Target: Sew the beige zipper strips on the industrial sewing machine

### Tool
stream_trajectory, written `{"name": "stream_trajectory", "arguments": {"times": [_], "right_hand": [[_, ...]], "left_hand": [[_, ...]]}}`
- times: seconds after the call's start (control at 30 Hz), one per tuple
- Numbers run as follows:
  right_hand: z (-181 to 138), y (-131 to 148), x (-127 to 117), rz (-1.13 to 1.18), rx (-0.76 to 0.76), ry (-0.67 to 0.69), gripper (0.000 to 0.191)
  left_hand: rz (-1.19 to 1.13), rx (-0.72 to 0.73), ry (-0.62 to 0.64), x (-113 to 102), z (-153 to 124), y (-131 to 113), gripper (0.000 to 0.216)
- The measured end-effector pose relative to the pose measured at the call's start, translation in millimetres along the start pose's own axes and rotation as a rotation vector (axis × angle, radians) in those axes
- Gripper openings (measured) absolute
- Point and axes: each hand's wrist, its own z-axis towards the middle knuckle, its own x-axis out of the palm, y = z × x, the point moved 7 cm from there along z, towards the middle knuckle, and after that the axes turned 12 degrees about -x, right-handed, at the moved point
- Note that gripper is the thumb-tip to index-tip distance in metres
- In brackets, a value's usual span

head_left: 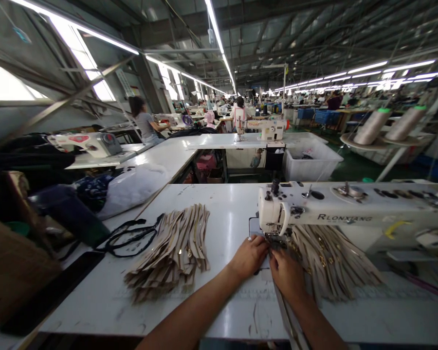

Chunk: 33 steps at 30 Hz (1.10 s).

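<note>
A: What is mounted on the far table [204, 141]?
B: A white sewing machine [272, 130] is mounted there. A white plastic bin [308, 170] is placed near the table's right end.
A: What is located at the left?
B: A red-marked sewing machine [83, 143] is located there. A white bundle [136, 187] is laid beside dark patterned cloth [91, 188].
A: How is light supplied overhead?
B: By tube lights [216, 29], arranged in rows.
</note>
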Motion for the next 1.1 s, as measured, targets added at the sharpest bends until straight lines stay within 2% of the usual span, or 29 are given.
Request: {"name": "stream_trajectory", "arguments": {"times": [0.2, 0.37, 0.8, 1.1], "right_hand": [[0.1, 0.4, 0.9, 0.015, -0.020, -0.018, 0.034], [-0.4, 1.2, 1.4, -0.016, -0.029, -0.018, 0.033], [2.9, 4.2, 3.2, -0.087, -0.022, 0.003, 0.033], [0.6, 5.1, 4.5, -0.117, -0.028, -0.005, 0.032]], "left_hand": [[0.012, -0.027, -0.031, 2.3, 0.3, 1.8, 0.023], [-0.066, -0.026, -0.061, 4.9, 2.0, 6.0, 0.023], [-0.207, -0.048, -0.024, 6.9, 6.8, 12.0, 0.026], [-0.213, -0.024, -0.010, 6.7, 6.5, 11.9, 0.028]]}}
